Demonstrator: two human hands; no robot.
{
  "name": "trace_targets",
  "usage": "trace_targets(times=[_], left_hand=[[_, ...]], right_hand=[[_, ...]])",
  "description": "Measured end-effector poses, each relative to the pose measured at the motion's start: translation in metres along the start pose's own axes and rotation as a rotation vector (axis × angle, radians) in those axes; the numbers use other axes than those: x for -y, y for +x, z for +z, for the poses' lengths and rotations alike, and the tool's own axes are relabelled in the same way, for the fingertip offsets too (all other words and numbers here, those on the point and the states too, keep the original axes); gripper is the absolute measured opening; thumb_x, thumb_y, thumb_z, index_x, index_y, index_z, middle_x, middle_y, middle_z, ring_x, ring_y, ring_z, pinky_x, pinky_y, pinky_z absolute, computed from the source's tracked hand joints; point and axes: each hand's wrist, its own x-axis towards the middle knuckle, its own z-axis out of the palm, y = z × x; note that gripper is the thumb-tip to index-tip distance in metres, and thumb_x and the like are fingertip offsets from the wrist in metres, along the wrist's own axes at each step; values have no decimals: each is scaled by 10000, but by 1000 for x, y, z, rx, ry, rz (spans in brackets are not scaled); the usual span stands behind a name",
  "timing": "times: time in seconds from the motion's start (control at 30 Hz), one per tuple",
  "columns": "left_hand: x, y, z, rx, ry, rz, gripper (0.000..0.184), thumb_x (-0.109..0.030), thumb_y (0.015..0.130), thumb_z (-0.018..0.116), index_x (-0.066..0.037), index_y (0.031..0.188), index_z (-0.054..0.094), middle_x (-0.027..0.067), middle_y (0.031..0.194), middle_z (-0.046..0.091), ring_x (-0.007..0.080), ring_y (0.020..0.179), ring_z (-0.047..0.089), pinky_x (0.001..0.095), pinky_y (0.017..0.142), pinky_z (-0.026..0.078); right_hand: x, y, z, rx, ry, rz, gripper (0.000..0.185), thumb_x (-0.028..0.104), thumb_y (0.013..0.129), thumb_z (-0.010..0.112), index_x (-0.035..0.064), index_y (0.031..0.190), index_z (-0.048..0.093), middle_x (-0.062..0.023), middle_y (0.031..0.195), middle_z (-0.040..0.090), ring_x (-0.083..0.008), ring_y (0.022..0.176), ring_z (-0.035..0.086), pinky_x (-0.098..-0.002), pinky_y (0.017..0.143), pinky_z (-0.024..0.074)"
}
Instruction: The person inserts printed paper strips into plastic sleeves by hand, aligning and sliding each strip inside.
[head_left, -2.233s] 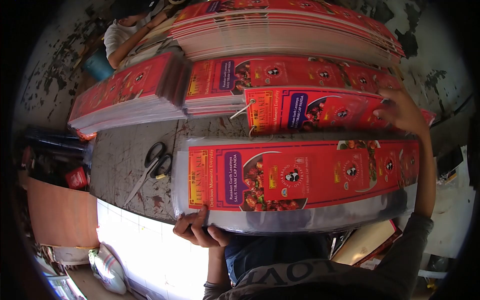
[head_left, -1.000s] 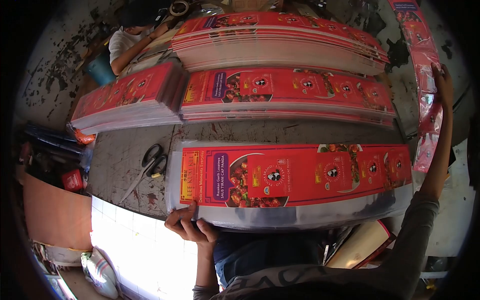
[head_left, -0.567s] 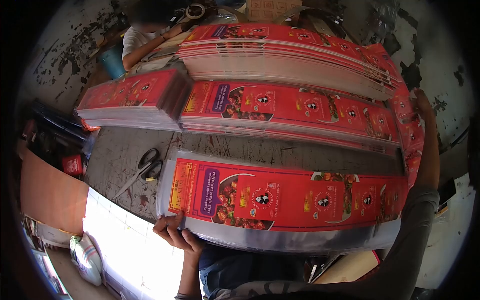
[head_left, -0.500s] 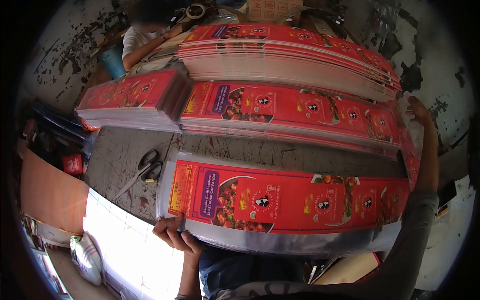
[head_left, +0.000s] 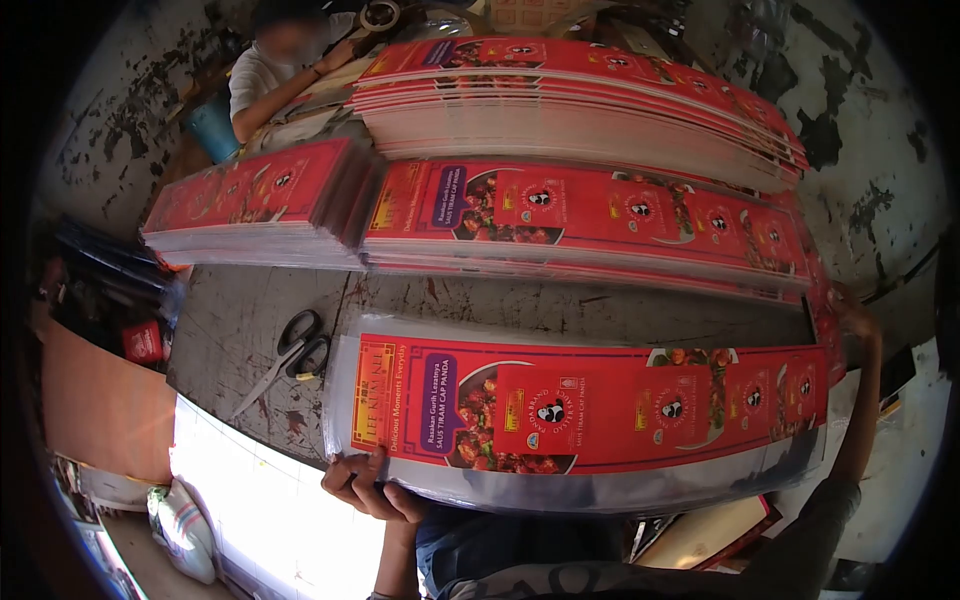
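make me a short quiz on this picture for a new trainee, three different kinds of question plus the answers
1. Multiple choice: what lies on the worktable, left of the front Lee Kum Kee strip in the picture?
A) blue bucket
B) scissors
C) white sack

2. True or false: the left hand is touching the blue bucket.

3. Fill in the blank: the last line on that strip's purple label reads "Saus Tiram Cap ____".

Key:
1. B
2. False; the left hand is at the near left edge of the clear plastic under the strip.
3. Panda
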Motion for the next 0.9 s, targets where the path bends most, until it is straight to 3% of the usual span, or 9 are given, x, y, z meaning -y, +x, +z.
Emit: trace_targets(times=[0.07,0.17,0.33,0.43,0.5,0.6,0.67,0.77,0.9], left_hand=[[-2,2,0,-1,9,1,456,-452,901,199,-103,900,492,50,854,341,166,882,386,419,903,314],[1,-1,2,-31,-42,24,403,-408,876,264,-97,905,519,62,861,344,183,886,372,416,875,307],[2,-1,2,-66,-51,46,362,-367,850,319,-88,897,546,68,848,356,197,883,369,435,876,295],[-2,-1,4,-73,-87,-1,372,-373,853,309,-88,892,546,65,851,368,194,915,381,458,920,277],[1,0,2,-43,10,61,406,-401,876,258,-85,896,513,62,839,365,189,893,383,449,881,314],[0,4,1,-28,84,93,436,-421,901,211,-78,913,481,66,831,375,189,867,393,435,841,353],[6,-3,3,-55,-34,70,390,-370,851,319,-77,941,561,71,864,362,195,902,381,440,917,276],[0,2,1,-30,-61,34,422,-368,847,325,-53,980,572,78,853,354,206,890,377,437,860,300],[-6,9,-7,39,-76,-9,401,-335,841,367,-25,991,571,111,867,395,230,879,397,417,789,329]], right_hand=[[-18,0,3,17,14,-23,648,437,788,609,82,1278,377,-107,1055,552,-168,940,534,-341,710,464],[-43,16,8,-363,-71,-286,378,264,826,605,34,1107,499,-43,819,571,-95,741,524,-254,659,421],[39,37,19,-225,171,-297,333,224,844,574,44,1112,495,-60,797,603,-128,760,562,-280,676,434],[49,67,28,-451,-213,-222,339,180,829,570,40,1124,481,-110,818,595,-193,763,583,-296,685,446],[52,73,43,-823,-817,-460,348,133,808,562,40,1131,472,-154,833,563,-272,769,573,-320,696,447],[112,25,66,-933,-712,-487,304,102,791,555,32,1082,505,-169,885,528,-335,796,541,-350,712,439],[155,-24,84,-836,-612,-522,266,102,794,550,24,1047,522,-158,913,526,-330,808,539,-358,718,433],[206,-98,122,-539,-404,-705,216,138,775,598,6,943,567,-154,999,515,-333,886,529,-381,765,425],[234,-150,164,-62,-324,-883,444,292,687,709,40,1027,577,-119,1039,522,-281,980,504,-362,860,398]])
